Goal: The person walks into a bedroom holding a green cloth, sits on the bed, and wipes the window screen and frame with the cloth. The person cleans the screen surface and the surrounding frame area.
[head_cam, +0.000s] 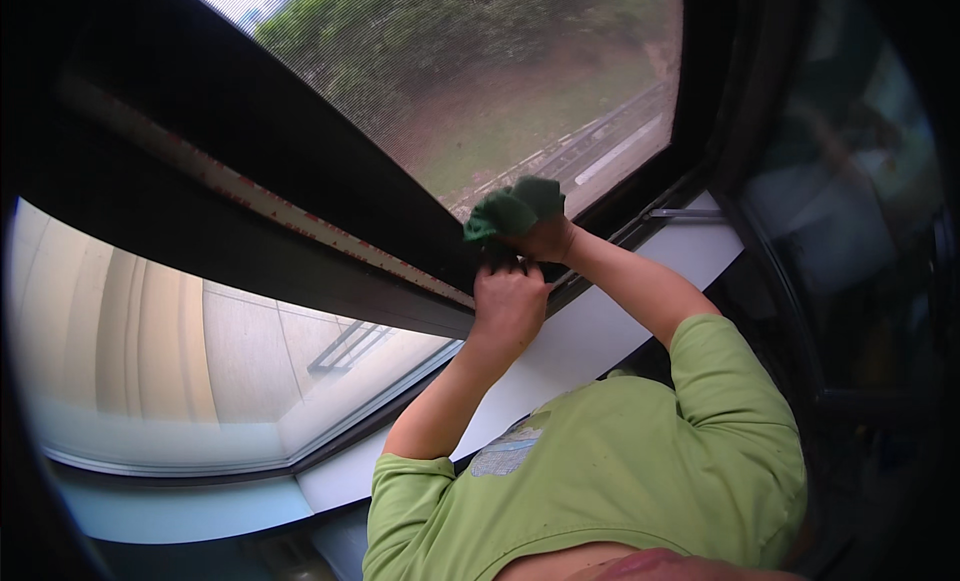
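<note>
A crumpled green cloth is in my right hand, at the lower corner of a window screen in a dark frame. Just below it, my left hand rests with bent fingers on the bottom of the dark frame, close against the right hand. Its fingertips are partly hidden, and whether they grip the frame or part of the cloth does not show clearly.
A white sill runs beneath my forearms. A metal window stay lies at the right. A printed strip follows the dark frame on the left, beside a glass pane. Dark reflecting glass stands far right.
</note>
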Demonstrator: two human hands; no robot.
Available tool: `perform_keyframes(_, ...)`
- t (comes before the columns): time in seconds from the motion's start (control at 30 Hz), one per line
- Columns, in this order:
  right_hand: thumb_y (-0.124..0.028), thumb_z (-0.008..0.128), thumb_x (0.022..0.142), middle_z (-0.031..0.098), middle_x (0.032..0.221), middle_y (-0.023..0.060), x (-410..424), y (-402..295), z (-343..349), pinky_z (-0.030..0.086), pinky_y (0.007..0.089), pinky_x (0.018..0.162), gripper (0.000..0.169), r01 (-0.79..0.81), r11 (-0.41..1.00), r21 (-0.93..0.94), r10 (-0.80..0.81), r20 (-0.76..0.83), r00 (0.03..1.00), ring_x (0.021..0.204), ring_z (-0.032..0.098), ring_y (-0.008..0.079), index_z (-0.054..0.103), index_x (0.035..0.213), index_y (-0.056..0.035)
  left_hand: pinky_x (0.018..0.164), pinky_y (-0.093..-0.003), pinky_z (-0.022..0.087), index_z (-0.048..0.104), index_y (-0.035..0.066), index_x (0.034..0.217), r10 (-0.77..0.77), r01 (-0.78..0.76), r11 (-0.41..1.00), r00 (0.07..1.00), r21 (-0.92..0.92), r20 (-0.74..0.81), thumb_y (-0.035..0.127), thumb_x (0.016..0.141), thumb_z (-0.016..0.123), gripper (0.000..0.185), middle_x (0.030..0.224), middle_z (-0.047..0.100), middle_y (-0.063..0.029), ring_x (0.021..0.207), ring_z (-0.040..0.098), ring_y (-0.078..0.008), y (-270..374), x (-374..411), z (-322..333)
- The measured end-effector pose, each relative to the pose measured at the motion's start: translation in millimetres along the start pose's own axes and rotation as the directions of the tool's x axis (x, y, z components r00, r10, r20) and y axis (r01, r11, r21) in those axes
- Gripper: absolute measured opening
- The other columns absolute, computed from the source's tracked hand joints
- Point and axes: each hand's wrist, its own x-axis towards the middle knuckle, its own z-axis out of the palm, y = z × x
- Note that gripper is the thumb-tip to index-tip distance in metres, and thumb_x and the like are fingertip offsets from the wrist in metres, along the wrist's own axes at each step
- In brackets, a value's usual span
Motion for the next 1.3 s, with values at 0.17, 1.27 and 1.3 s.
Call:
perform_keyframes(0.17, -0.031, 0.058, 0.077, 0.058, 0.095, 0.0053, -35.7, 20.5, -4.1, 0.044, 0.0367, 0.080, 0.029, 0.034, 0.999, 0.023, -0.040, 0.272, 0.961, 0.091, 0.057, 0.0237, 0.059, 0.103, -0.0187, 0.088, -0.0408, 0.042, 0.060, 0.006, 0.091, 0.038, -0.030, 0.998, 0.985, 0.050, -0.167, 0.035, 0.075, 0.069, 0.034, 0.079, 0.064, -0.0078, 0.076, 0.062, -0.0239, -8.4, 11.1, -9.0)
perform_keyframes(1.27, -0.030, 0.064, 0.077, 0.061, 0.106, 0.0072, -46.1, -23.9, -92.5, 0.042, 0.0353, 0.091, 0.042, -0.614, 0.744, 0.263, 0.590, 0.173, 0.789, 0.097, 0.057, 0.0219, 0.056, 0.112, -0.0078, 0.089, -0.0322, 0.043, 0.056, 0.009, 0.117, -0.075, 0.170, -0.842, 0.903, -0.512, 0.422, 0.028, 0.096, 0.049, 0.029, 0.113, 0.061, -0.0014, 0.102, 0.057, -0.0147, 32.5, 33.0, 78.9)
perform_keyframes(1.3, -0.031, 0.065, 0.076, 0.062, 0.102, 0.0070, -42.1, -25.6, -99.5, 0.043, 0.0357, 0.088, 0.041, -0.519, 0.852, 0.066, 0.500, 0.192, 0.845, 0.094, 0.058, 0.0220, 0.057, 0.109, -0.0083, 0.088, -0.0319, 0.044, 0.056, 0.009, 0.116, -0.101, 0.160, -0.838, 0.893, -0.521, 0.438, 0.028, 0.096, 0.049, 0.029, 0.113, 0.061, -0.0014, 0.101, 0.057, -0.0145, 33.8, 32.4, 82.4)
